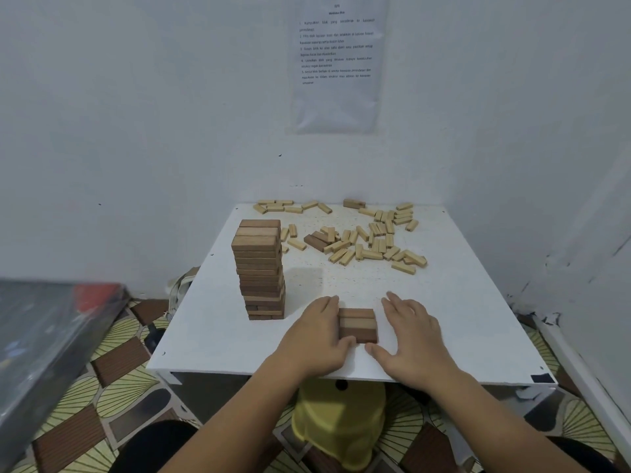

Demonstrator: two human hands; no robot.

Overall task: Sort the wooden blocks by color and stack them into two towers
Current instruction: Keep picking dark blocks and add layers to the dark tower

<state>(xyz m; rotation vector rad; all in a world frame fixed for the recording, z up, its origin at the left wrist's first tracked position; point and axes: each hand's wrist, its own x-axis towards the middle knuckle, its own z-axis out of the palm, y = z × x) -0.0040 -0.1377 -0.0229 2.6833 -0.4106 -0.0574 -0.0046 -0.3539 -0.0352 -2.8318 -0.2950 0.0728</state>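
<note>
Straight fingers [327, 307] of the left hand [316, 336], close together, flat against the left end of a row of 3 dark blocks [358, 325]; thumb at its front corner. Relaxed, slightly spread fingers of the right hand [411, 336] just beside the right end; contact there impossible to tell. Nothing gripped on either side. Row lying flat near the front edge of the white table [471, 319]. To the left, apart from the hands, a tall tower of dark blocks [261, 271]. Farther back, scattered light blocks [372, 240], with a few loose dark blocks [316, 241] among them. On the wall behind, a printed sheet [338, 63].
</note>
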